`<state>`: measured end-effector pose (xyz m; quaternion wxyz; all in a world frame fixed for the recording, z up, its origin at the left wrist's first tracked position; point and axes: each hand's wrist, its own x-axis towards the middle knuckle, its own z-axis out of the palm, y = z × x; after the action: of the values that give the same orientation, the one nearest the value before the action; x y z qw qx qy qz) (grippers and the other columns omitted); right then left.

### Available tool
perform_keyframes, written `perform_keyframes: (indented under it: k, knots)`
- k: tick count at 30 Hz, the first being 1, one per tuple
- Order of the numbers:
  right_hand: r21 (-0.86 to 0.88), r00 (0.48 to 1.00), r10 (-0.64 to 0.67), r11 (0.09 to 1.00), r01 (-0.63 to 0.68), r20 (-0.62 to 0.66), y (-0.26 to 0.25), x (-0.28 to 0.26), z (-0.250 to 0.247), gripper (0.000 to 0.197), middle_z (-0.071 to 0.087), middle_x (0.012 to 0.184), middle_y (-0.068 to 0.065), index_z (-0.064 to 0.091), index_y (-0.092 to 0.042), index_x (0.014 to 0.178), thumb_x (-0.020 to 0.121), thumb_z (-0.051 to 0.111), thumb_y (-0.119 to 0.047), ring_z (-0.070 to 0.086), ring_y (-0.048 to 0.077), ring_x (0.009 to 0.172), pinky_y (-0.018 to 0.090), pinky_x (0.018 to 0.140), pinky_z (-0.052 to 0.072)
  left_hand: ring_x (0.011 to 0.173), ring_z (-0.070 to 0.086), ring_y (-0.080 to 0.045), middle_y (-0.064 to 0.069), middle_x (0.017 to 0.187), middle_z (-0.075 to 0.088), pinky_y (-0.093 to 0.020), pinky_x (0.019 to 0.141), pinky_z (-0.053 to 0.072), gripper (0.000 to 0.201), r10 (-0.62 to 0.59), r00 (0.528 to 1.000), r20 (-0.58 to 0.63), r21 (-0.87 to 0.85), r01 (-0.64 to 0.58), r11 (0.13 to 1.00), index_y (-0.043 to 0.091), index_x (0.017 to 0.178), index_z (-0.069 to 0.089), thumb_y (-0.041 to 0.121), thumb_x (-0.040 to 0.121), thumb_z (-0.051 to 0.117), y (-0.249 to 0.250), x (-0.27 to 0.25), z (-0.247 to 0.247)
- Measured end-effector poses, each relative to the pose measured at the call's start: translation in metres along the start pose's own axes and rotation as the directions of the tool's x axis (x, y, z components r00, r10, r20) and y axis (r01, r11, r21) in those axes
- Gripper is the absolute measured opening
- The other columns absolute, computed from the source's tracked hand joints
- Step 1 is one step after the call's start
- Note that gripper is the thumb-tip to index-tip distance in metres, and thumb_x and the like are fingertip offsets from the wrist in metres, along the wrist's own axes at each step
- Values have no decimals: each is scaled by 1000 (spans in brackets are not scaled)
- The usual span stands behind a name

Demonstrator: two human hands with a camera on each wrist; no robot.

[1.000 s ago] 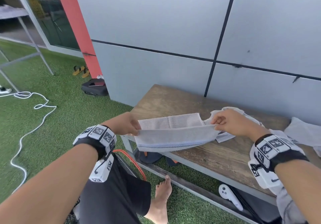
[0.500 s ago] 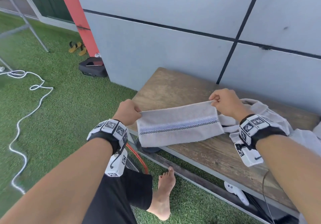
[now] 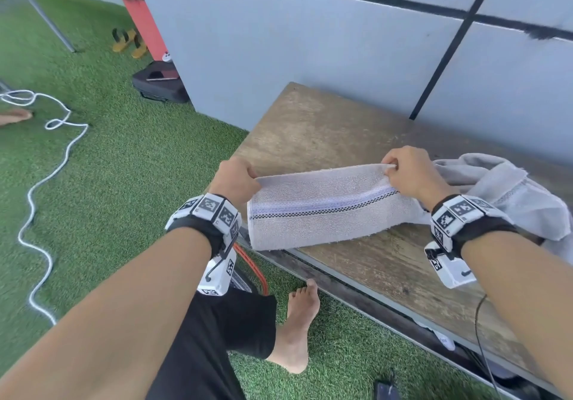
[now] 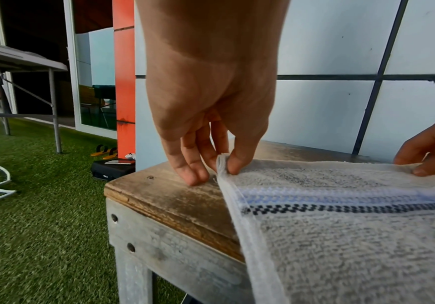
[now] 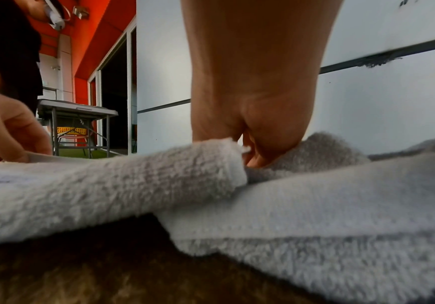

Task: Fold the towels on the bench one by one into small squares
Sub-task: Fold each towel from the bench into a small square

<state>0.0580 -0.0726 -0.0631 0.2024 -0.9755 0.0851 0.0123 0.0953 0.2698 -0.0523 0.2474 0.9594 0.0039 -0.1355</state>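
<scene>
In the head view, a folded towel [image 3: 325, 210] with a blue band and a dark checked stripe is held stretched over the near left corner of the wooden counter [image 3: 316, 126], its lower edge hanging past the counter's front edge. The towel's upper left corner is pinched by the left hand [image 3: 235, 179], and its upper right corner is pinched by the right hand [image 3: 409, 173]; both hands are clamped on the fabric with fingers curled. A crumpled pile of further towels [image 3: 508, 191] lies on the counter just to the right of the held towel and touches it behind the right wrist. A white rope [image 3: 40, 188] lies on the green turf [image 3: 124, 182] well to the left of the counter, and a black case [image 3: 159, 84] sits on the turf beside the wall panel behind the counter's left end. In the left wrist view, the towel's hemmed corner [image 4: 223, 162] is gripped between the thumb and the fingers [image 4: 193, 164] of the left hand just above the counter top [image 4: 172, 197], and the towel drapes down over the counter's front edge. In the right wrist view, the rolled towel end [image 5: 211, 164] is seen pinched by the right hand [image 5: 260, 127], low over the counter; the pile of towels lies directly against it on the right.
</scene>
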Motion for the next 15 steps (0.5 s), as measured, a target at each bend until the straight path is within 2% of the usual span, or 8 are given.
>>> perform_keyframes:
  k: [1, 3, 5, 7, 9, 11, 13, 15]
  knots:
    - [-6, 1000, -1, 1000, 1, -1, 0, 0, 2, 15, 71, 103, 11, 70, -16, 87, 95, 59, -10, 64, 28, 93, 40, 87, 54, 69, 66, -21, -3, 86, 66, -37, 66, 62, 6, -6, 1000, -4, -6, 6, 1000, 13, 79, 68, 9, 83, 66, 0, 0, 0]
    - [-23, 1000, -1, 1000, 1, -1, 2, -2, 4, 13, 62, 114, 14, 70, -12, 104, 96, 60, -13, 60, 32, 103, 43, 94, 51, 72, 67, -20, -2, 89, 65, -35, 67, 61, 4, -11, 1000, -18, -12, 11, 1000, 13, 83, 68, 9, 84, 68, -1, 1, 1]
    - [-48, 1000, 1, 999, -1, 8, 3, -3, 4, 20, 56, 118, 16, 69, -9, 114, 96, 60, -15, 57, 33, 106, 43, 96, 47, 67, 65, -16, -2, 88, 65, -32, 63, 59, 6, -21, 1000, -20, -15, 21, 1000, 13, 83, 67, 8, 86, 68, -1, 1, 2]
    - [-60, 1000, -16, 998, 16, 2, 1, -5, 3, 14, 57, 111, 13, 71, -9, 101, 97, 59, -16, 57, 29, 97, 38, 90, 45, 61, 61, -14, -3, 86, 66, -28, 58, 55, 9, -15, 1000, -7, 12, 15, 1000, 12, 82, 65, 6, 88, 65, 1, -2, 2]
    - [-80, 999, -28, 996, 29, 15, -2, -7, -1, 12, 56, 102, 10, 68, -7, 92, 97, 59, -14, 54, 25, 88, 34, 84, 42, 62, 60, -14, -4, 86, 66, -28, 61, 56, 10, 6, 1000, 14, 36, -6, 999, 10, 81, 63, 7, 90, 64, 5, -6, 0]
    - [-88, 999, -27, 996, 30, 30, -5, -10, -6, 8, 56, 96, 7, 63, -8, 90, 96, 58, -11, 55, 26, 88, 35, 82, 43, 64, 58, -14, -4, 84, 64, -25, 60, 52, 12, 35, 999, 18, 46, -36, 998, 8, 77, 62, 7, 88, 67, 10, -9, -4]
    - [-84, 999, -42, 996, 43, 12, -6, -13, -12, 4, 56, 97, 5, 58, -13, 91, 93, 57, -10, 56, 28, 93, 40, 86, 47, 64, 54, -11, -3, 82, 60, -19, 57, 43, 19, 65, 998, 7, 53, -65, 996, 11, 72, 57, 5, 85, 70, 12, -10, -10]
    - [-73, 996, -83, 994, 82, -23, -8, -17, -22, 7, 53, 99, 3, 58, -13, 97, 91, 56, -9, 56, 29, 96, 42, 90, 47, 66, 53, -9, -3, 85, 60, -18, 57, 40, 18, 97, 995, -15, 39, -96, 995, 12, 75, 57, 5, 82, 72, 14, -12, -17]
